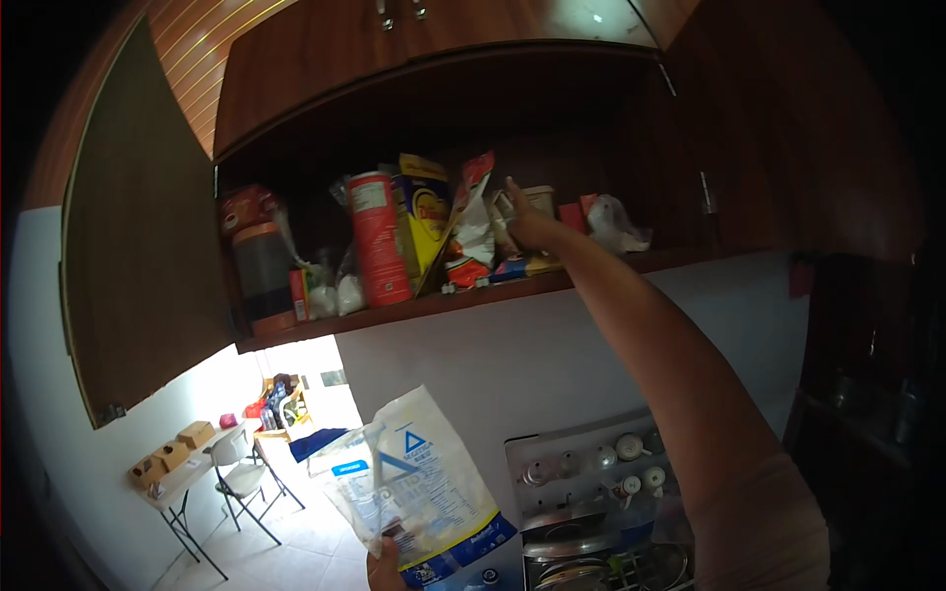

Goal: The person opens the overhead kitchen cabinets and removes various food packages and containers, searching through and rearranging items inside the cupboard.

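A white, partly see-through plastic bag (424, 483) with blue print and a blue-and-yellow band is pinched at its lower left edge by my left hand (386, 566), low in the view. My right hand (532, 225) reaches up into the wall cabinet with a finger stretched upward, right beside a small pale packet (502, 215). To its left leans a red-and-white bag (473, 231). Behind the hand is a beige tub (540, 197). A flat blue-and-yellow packet (527, 266) lies below it on the shelf.
The cabinet door (148, 227) hangs open at left. Along the shelf stand a red canister (378, 236), a yellow bag (427, 217), a dark jar (264, 276) and a white plastic bag (616, 225). Below is a dish rack (591, 463) with cups; a folding chair (241, 473) stands beyond.
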A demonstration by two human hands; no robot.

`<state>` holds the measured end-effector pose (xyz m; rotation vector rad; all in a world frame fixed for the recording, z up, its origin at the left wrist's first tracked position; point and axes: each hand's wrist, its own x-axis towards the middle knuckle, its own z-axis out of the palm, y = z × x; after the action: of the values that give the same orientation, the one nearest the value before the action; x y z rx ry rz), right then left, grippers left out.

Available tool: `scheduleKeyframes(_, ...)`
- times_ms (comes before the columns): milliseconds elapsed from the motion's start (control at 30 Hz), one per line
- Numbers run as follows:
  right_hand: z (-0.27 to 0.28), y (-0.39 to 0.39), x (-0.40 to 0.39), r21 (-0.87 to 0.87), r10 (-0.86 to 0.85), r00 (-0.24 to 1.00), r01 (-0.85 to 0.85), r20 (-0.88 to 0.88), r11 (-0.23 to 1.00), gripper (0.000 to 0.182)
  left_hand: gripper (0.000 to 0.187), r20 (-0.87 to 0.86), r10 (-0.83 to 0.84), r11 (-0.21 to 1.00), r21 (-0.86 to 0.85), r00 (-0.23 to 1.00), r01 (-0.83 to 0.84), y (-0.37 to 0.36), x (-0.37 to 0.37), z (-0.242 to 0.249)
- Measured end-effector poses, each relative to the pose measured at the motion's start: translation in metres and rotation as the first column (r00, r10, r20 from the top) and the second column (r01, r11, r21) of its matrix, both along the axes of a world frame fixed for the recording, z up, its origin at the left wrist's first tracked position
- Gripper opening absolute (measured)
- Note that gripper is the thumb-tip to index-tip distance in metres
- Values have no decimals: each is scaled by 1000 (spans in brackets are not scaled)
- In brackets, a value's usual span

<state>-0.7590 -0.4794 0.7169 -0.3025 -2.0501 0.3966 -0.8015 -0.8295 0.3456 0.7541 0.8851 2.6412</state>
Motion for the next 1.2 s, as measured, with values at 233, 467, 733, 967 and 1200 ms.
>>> scheduleKeyframes(233, 25, 42, 51, -49, 141, 990, -142, -19, 989, 63, 42, -47, 65, 989, -132, 997, -70, 1, -31, -31)
scheduleKeyframes(467, -3, 88, 104, 152, -537, 781, 517, 319, 843, 66, 55, -46, 120, 958, -255, 992, -128, 13, -9, -6)
scheduleKeyframes(733, 8, 133, 94, 649, -663, 608, 298, 436, 700, 41, 56, -207, 98, 908, -382, 973, -173, 30, -37, -34)
scheduleKeyframes(967, 22, 140, 139, 123, -572, 813, 560, 108, 819, 37, 58, -83, -36, 959, -284, 996, 11, 30, 6, 8)
scheduleKeyframes(1200, 26, 115, 149, 46, -511, 846, 510, 153, 859, 40, 58, -67, 0, 952, -305, 998, -20, 27, 3, 2)
